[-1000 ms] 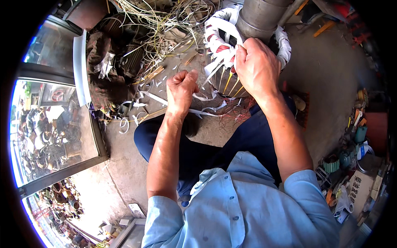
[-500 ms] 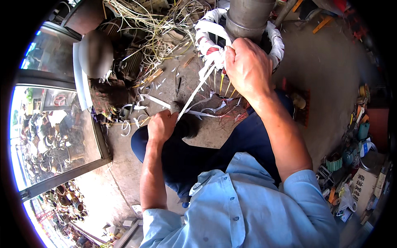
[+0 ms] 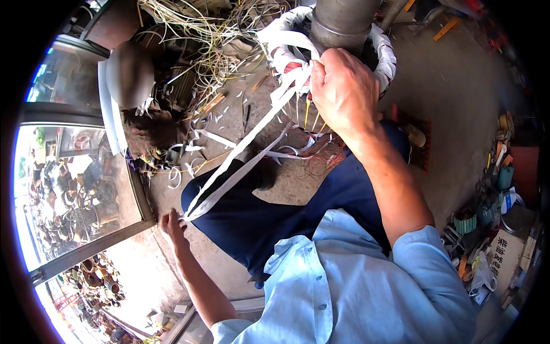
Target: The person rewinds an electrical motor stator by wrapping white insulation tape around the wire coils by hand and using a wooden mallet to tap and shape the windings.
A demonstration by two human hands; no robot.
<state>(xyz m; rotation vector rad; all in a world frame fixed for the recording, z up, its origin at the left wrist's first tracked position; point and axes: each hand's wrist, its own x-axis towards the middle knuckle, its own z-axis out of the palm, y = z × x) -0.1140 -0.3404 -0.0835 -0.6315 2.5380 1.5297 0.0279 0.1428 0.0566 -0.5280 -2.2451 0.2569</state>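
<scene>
A ring-shaped winding (image 3: 385,56), wrapped in white tape, surrounds the foot of a grey metal cylinder (image 3: 340,24). Red copper wire (image 3: 293,67) shows through a gap in the wrapping. My right hand (image 3: 345,86) is closed at the near side of the ring, fingers pressing the tape where it meets the winding. From there a long white cloth tape (image 3: 240,150) runs down to the left in two strands. Beyond my left knee, my left hand (image 3: 173,227) pinches the tape at its far loop. Yellow-tipped leads (image 3: 307,108) hang below the ring.
Tangled pale wires (image 3: 215,34) heap at the upper left. Tape scraps (image 3: 215,137) and thin red wires (image 3: 326,150) litter the floor. A glass-paned frame (image 3: 86,241) stands at left; tools and a cardboard box (image 3: 497,258) lie along the right.
My left hand has moved down and left, drawing out a longer stretch of tape in two strands. My right hand stays at the ring.
</scene>
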